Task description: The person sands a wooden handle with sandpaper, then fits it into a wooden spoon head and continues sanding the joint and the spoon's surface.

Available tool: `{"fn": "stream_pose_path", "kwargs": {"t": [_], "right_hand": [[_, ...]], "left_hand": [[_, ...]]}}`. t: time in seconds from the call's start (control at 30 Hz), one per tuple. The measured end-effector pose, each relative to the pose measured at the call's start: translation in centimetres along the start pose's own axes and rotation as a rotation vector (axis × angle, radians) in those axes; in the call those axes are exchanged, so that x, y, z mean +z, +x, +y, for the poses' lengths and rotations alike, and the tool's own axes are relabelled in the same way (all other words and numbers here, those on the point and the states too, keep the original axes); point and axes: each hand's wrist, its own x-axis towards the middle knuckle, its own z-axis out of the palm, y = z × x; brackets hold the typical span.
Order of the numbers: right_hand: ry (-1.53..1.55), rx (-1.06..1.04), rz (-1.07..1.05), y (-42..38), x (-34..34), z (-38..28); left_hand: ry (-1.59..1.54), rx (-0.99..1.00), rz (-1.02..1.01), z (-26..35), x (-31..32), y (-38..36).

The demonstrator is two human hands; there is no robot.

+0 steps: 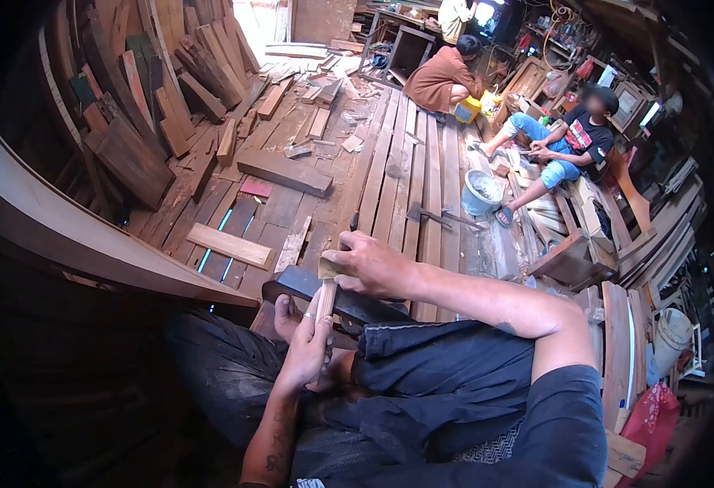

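Observation:
My left hand (pixel 306 351) is closed around the lower part of a slim, pale wooden stick (pixel 327 299), which points up and away from me. At its upper end my right hand (pixel 375 264) pinches a small tan piece of sandpaper (pixel 330 267), pressed against the wood. Behind and below the stick lies a dark block (pixel 308 286), with my bare foot (pixel 286 315) beside it. The right fingers partly hide the sandpaper and the stick's tip.
A pale board (pixel 231 246) and a thick dark plank (pixel 283 174) lie on the slatted floor. A hammer (pixel 428 215) rests near a bucket (pixel 481 193). Two people (pixel 446 77) (pixel 580 134) sit farther back. Planks (pixel 133 163) lean at left.

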Motion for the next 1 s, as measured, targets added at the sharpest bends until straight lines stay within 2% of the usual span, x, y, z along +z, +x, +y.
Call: {"fn": "stream_pose_path", "kwargs": {"t": [0.07,0.17,0.27,0.33,0.4,0.5,0.63,0.77,0.8,0.9,0.93,1.0], "right_hand": [[-0.014,-0.011,-0.001,-0.1,-0.3,0.2],[0.011,0.019,-0.026,-0.1,-0.4,0.0],[0.028,-0.016,-0.01,0.6,-0.1,-0.6],[0.026,-0.028,-0.007,0.5,-0.2,-0.4],[0.035,-0.006,-0.036,0.1,-0.2,-0.3],[0.043,-0.009,-0.024,0.5,0.2,-0.4],[0.052,-0.05,0.015,0.3,0.4,-0.3],[0.04,-0.041,-0.023,0.6,-0.3,-0.8],[0.034,-0.047,-0.026,0.8,-0.3,-1.0],[0.012,-0.077,-0.013,0.5,0.5,-0.5],[0.007,-0.078,-0.005,0.4,0.7,-0.2],[0.003,-0.09,0.004,0.6,0.7,-0.2]], "left_hand": [[0.032,0.027,0.013,-0.3,-0.3,0.1],[-0.118,-0.114,0.001,1.1,-0.3,-0.3],[-0.036,-0.067,-0.09,1.1,0.6,-0.6],[-0.048,-0.047,-0.04,0.4,0.2,0.0],[-0.16,-0.181,-0.011,0.8,-0.4,-0.2],[-0.086,-0.138,-0.033,1.9,0.6,-0.6],[-0.108,-0.08,-0.042,0.2,0.0,0.2],[-0.045,-0.071,-0.025,0.6,0.2,0.0],[-0.071,-0.123,-0.063,0.7,0.5,-0.2],[-0.139,-0.094,0.008,-0.1,0.0,0.5],[-0.171,-0.159,-0.004,0.1,-0.6,0.4],[-0.151,-0.132,-0.03,0.7,0.1,0.1]]}}
